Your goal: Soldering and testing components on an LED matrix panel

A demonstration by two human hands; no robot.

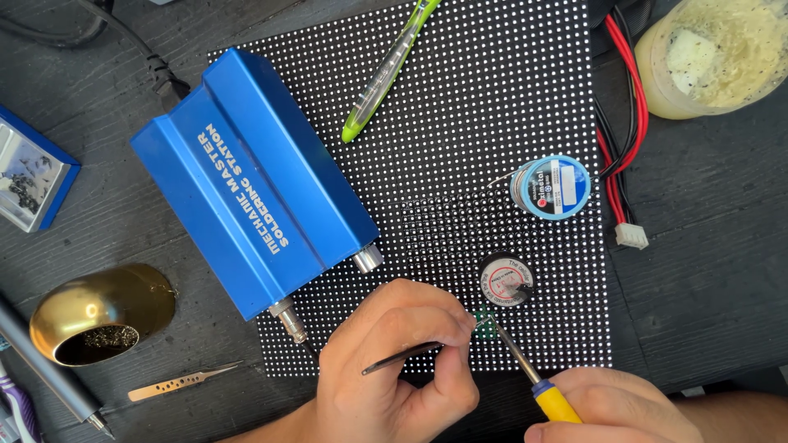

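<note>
meanwhile, black tweezers [402,358] are pinched in the left hand [394,361], their tips set on a small green board [484,326] that lies on a black dotted led panel [492,98]. a soldering iron [525,369] with a yellow grip is clasped in the right hand [616,406], its tip brought to the same green board. a blue soldering station [254,180], a solder spool [552,187] and a round flux tin [506,280] are seen close by.

Round blue-white label on solder spool [551,187]
</note>
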